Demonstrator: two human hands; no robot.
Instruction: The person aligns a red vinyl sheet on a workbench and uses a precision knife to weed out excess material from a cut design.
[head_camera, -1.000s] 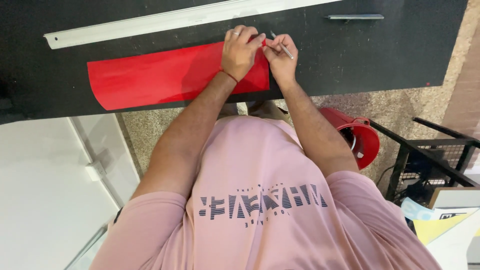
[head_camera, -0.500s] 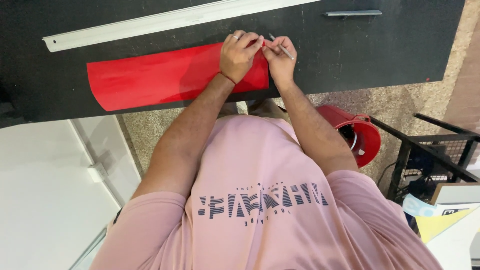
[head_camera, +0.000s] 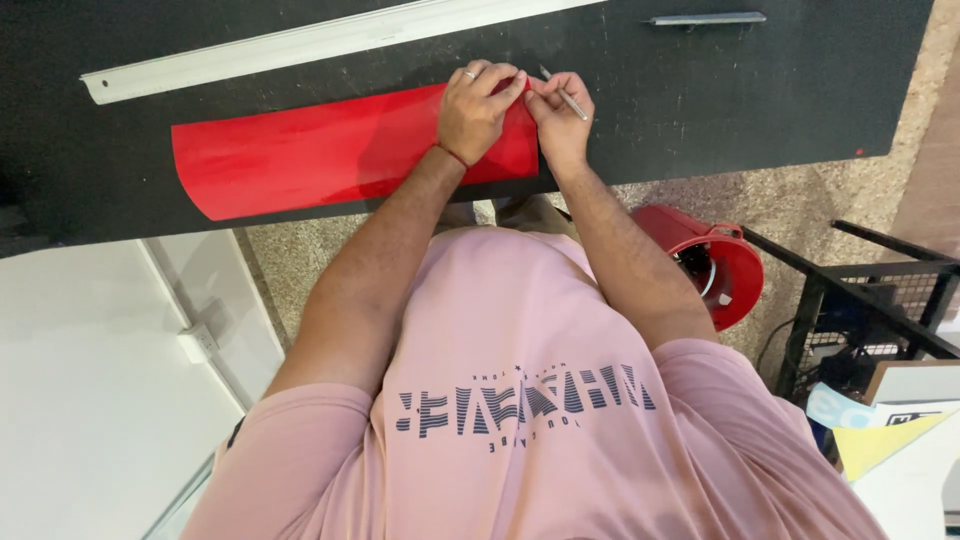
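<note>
the red sheet lies flat on the black table, its long axis running side to side along the table's near edge. both hands meet at its right end, so nearly all of the sheet stretches away to the person's left. the left hand rests on the sheet's top right corner, fingers curled and pinching at the edge. the right hand is just beside it, touching it at the fingertips, and is closed around a thin metal tool whose tip points up and to the left, toward the corner. the left hand lies more over the sheet; the right sits at its very end.

a long pale ruler lies beyond the sheet, roughly parallel to it and apart from it. a second slim metal tool lies farther right on the table.

below the table, on the floor, a red bucket stands by the person's right arm; something pale shows inside, too small to tell. a black wire rack is beside it.
</note>
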